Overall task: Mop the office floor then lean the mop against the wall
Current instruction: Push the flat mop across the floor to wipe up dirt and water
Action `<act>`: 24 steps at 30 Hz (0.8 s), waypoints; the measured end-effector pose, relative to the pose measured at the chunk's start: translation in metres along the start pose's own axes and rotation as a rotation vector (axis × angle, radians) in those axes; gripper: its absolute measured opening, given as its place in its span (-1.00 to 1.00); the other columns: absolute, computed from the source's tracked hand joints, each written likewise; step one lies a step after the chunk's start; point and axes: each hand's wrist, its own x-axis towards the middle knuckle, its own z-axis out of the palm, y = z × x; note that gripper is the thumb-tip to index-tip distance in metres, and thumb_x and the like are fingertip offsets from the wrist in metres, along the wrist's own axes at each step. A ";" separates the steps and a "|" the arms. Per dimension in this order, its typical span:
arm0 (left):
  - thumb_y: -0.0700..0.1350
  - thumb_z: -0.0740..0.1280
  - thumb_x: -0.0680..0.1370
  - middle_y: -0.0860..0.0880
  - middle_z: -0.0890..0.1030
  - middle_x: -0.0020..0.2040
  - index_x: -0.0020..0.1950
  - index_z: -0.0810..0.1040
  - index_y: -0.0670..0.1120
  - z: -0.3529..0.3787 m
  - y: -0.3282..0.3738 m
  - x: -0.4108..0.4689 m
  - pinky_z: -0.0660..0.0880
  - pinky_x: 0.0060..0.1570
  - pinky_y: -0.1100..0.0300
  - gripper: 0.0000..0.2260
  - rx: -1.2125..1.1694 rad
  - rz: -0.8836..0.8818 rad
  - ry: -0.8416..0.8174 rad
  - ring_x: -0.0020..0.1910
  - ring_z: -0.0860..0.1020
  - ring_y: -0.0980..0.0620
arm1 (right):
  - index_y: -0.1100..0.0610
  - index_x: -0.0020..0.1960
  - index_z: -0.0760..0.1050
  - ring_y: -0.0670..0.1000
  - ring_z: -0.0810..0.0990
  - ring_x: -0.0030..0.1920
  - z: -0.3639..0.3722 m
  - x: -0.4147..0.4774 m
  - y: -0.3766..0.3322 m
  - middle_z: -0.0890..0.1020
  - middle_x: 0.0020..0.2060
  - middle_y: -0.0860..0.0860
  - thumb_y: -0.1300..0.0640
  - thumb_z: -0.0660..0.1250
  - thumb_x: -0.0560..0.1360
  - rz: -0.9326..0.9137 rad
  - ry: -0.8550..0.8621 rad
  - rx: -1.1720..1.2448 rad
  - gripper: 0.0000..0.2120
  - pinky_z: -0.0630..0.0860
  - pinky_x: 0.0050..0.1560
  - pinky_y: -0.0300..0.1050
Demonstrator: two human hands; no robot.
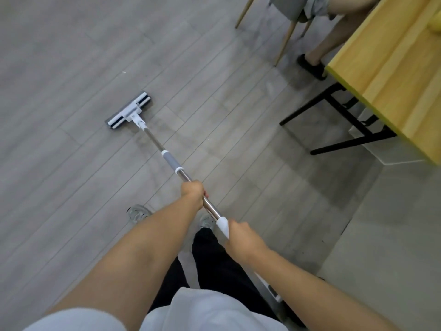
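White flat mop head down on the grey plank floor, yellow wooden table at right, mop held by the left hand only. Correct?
No: the head view shows both hands on it. The left hand grips the steel mop pole, and the right hand grips the white end cap. The rest is right.

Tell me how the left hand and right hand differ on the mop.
The left hand grips the bare steel pole, lower toward the mop head; the right hand grips the white end cap at the top. The left hand reaches farther forward than the right hand. Both hold the same mop.
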 end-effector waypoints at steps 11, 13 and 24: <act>-0.25 0.13 0.58 -0.14 0.48 -0.39 0.02 0.45 -0.21 -0.089 0.087 -0.027 0.48 -0.41 0.18 -0.88 -0.203 0.048 0.039 -0.50 0.45 -0.08 | 0.15 0.18 0.35 0.16 0.50 -0.16 -0.055 -0.017 -0.085 0.44 -0.08 0.07 0.23 0.20 0.56 -0.179 0.072 -0.157 -0.80 0.42 -0.22 -0.05; -0.28 0.12 0.57 -0.14 0.45 -0.44 -0.03 0.43 -0.22 -0.119 0.111 -0.027 0.44 -0.43 0.21 -0.89 -0.238 0.077 0.055 -0.52 0.45 -0.08 | 0.12 0.14 0.35 0.21 0.53 -0.10 -0.068 -0.015 -0.116 0.47 -0.05 0.09 0.23 0.20 0.53 -0.237 0.076 -0.198 -0.80 0.44 -0.18 -0.04; -0.33 0.04 0.61 -0.12 0.41 -0.43 -0.21 0.36 -0.17 -0.330 0.239 0.004 0.41 -0.38 0.17 -0.76 -0.477 0.133 0.100 -0.74 0.42 0.03 | 0.13 0.36 0.35 0.21 0.58 0.16 -0.109 -0.003 -0.344 0.56 0.21 0.15 0.16 0.24 0.54 -0.438 0.077 -0.412 -0.61 0.50 -0.04 -0.06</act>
